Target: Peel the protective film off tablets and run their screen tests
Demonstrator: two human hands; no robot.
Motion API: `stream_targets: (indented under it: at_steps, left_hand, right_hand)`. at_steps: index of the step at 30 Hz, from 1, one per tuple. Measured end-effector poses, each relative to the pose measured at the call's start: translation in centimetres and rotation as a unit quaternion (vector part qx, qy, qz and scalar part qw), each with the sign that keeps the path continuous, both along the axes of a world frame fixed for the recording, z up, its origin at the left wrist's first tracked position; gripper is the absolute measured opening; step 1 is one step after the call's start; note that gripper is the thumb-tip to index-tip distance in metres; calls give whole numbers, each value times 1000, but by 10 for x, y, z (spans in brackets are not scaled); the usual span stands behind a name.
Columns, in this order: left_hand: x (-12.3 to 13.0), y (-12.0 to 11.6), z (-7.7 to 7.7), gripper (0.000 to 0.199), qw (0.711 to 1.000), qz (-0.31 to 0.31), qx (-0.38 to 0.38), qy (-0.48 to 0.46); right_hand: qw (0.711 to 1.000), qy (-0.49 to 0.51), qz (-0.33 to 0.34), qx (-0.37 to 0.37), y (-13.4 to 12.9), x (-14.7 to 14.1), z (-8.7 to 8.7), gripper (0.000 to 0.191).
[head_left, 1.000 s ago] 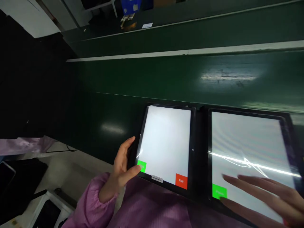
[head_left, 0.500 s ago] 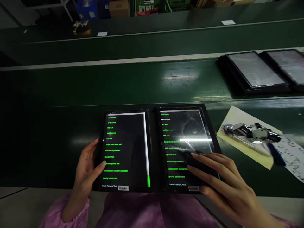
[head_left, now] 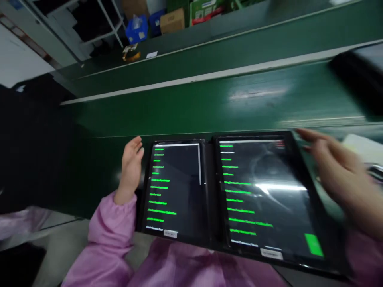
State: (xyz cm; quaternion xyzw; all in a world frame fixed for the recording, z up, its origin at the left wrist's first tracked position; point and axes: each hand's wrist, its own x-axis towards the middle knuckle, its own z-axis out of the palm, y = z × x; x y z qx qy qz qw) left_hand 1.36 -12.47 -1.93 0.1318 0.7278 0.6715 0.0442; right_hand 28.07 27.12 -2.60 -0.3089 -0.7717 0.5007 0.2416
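Two tablets lie side by side in a black holder on the green bench, their dark screens listing tests in mostly green text. My left hand [head_left: 131, 169] is raised beside the outer edge of the left tablet [head_left: 176, 191], fingers stretched out and holding nothing. At the right side of the black holder [head_left: 213, 191] is my right hand [head_left: 338, 167], blurred, with its fingers stretched toward the far right corner. Contact with the holder there is unclear. The right tablet [head_left: 260, 207] has a green block low on its screen and a bright light reflection across it.
Another dark tablet [head_left: 365, 71] sits at the far right, partly cut off. Yellowish paper [head_left: 359, 147] lies behind my right hand, near a shiny metal item [head_left: 375, 171]. Across the bench are a blue bin [head_left: 137, 30] and a cardboard box [head_left: 172, 20]. A pink sleeve [head_left: 22, 221] shows at far left.
My right hand has left the right tablet's screen for the holder's right side. My left hand has let go of the left tablet and moved forward along its edge. The view has swung left.
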Motion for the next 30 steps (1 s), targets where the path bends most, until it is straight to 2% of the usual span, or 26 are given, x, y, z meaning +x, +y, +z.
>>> stream_targets:
  at_steps: [1, 3, 6, 9, 12, 18, 26, 28, 30]
  left_hand:
    - [-15, 14, -2, 52, 1000, -5, -1, -5]
    - [-36, 37, -8, 55, 1000, -22, 6, -19]
    - [-46, 53, -20, 58, 998, -49, 18, -39]
    - [-41, 47, -23, 51, 998, -53, 2, -45]
    - [-37, 41, -20, 45, 998, -48, -19, -38]
    - [-39, 42, -18, 44, 995, -89, -10, -33]
    - [-41, 46, -20, 38, 996, -82, -10, -33]
    - [-41, 47, -23, 37, 996, -82, -12, -31]
    - [-41, 47, -25, 36, 996, -85, -10, -32]
  right_hand:
    - [999, 5, 8, -43, 6, -17, -4, 61]
    - [997, 26, 23, -68, 16, -41, -14, 75]
    - [994, 61, 23, -88, 21, -50, -24, 75]
    - [991, 90, 26, -93, 16, -45, -25, 70]
    - [988, 105, 34, -110, 14, -41, -21, 68]
    - [985, 102, 24, -137, 15, -41, -21, 58]
    - [987, 54, -4, -154, 10, -36, -11, 59]
    - [985, 17, -32, -169, 10, -34, -13, 61]
    - [989, -24, -41, -141, 12, -32, -19, 60]
